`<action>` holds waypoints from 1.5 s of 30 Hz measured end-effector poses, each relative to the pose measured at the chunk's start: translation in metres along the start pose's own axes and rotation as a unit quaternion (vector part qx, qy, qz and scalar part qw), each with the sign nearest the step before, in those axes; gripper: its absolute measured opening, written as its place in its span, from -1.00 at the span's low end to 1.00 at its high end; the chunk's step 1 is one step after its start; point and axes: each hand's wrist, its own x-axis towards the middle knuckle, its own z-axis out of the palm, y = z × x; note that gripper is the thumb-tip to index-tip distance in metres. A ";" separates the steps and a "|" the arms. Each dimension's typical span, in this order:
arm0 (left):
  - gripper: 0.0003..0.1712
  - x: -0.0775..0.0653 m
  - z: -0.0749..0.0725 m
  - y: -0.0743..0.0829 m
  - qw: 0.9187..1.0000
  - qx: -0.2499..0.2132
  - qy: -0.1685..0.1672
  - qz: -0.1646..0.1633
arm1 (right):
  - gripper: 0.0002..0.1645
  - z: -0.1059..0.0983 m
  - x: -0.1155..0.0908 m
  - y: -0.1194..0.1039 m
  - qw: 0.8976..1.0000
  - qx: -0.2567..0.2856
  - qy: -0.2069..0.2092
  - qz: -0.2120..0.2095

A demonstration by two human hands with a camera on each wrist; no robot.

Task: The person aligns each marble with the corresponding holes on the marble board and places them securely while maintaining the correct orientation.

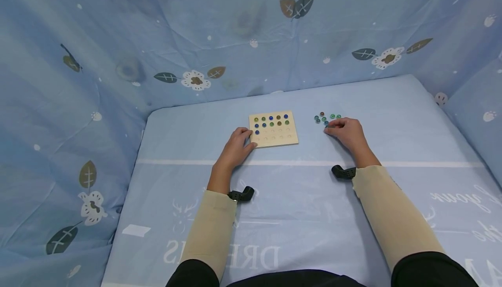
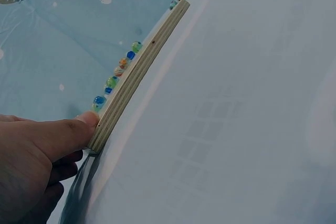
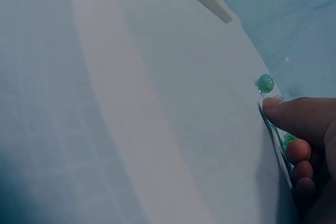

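Note:
A pale wooden board (image 1: 276, 140) with rows of round hollows lies on the table. Coloured glass marbles (image 1: 271, 124) fill its two far rows, and a single blue marble (image 1: 257, 132) sits at the left of the third row. My left hand (image 1: 236, 146) grips the board's left end, thumb at the near corner. To the right of the board, my right hand (image 1: 346, 133) reaches into a loose group of marbles (image 1: 323, 119). Its thumb and fingers pinch a marble (image 3: 279, 97), mostly hidden behind the thumb tip. Beside it lies a green-blue marble (image 3: 265, 83).
A light blue cloth (image 1: 290, 191) with a white stripe and printed letters covers the table. Blue patterned curtains (image 1: 243, 30) rise behind it and along the sides. Black wrist cameras (image 1: 242, 194) are strapped over beige sleeves (image 1: 209, 230).

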 end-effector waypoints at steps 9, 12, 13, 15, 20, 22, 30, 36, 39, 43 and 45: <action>-0.35 0.000 -0.001 -0.001 1.000 0.004 0.003 0.002 | -0.51 0.001 -0.001 -0.004 1.000 -0.007 -0.002 -0.002; -0.35 0.000 -0.001 -0.002 1.000 0.003 0.003 0.001 | -0.51 0.002 -0.001 -0.005 1.000 -0.009 0.000 0.002; -0.35 0.000 -0.001 -0.002 1.000 0.002 0.004 0.001 | -0.52 0.002 -0.001 -0.005 1.000 -0.009 0.001 0.003; -0.34 0.000 -0.002 -0.002 1.000 0.001 0.003 0.000 | -0.52 0.002 -0.001 -0.006 1.000 -0.010 0.002 0.005; -0.34 -0.001 -0.002 -0.002 1.000 0.002 0.003 -0.003 | -0.54 0.002 -0.002 -0.007 1.000 -0.010 0.000 0.008; -0.34 -0.001 -0.003 -0.002 1.000 0.002 0.003 -0.004 | -0.54 0.002 -0.002 -0.008 1.000 -0.011 0.001 0.006; -0.33 -0.001 -0.004 -0.001 1.000 -0.002 0.000 -0.011 | -0.55 0.003 -0.003 -0.009 1.000 -0.006 0.005 0.002; -0.34 -0.001 -0.003 -0.001 1.000 -0.002 0.001 -0.010 | -0.53 0.003 -0.004 -0.009 1.000 0.009 0.007 0.021; -0.34 -0.001 -0.002 -0.001 1.000 -0.002 0.000 -0.010 | -0.50 0.001 -0.004 -0.009 0.999 0.021 0.010 0.032; -0.34 -0.001 -0.001 0.000 1.000 -0.001 -0.001 -0.007 | -0.47 -0.001 -0.005 -0.009 0.999 0.025 0.017 0.035; -0.35 -0.001 -0.001 -0.001 1.000 0.001 0.002 -0.005 | -0.48 -0.001 -0.006 -0.010 0.999 0.025 0.022 0.031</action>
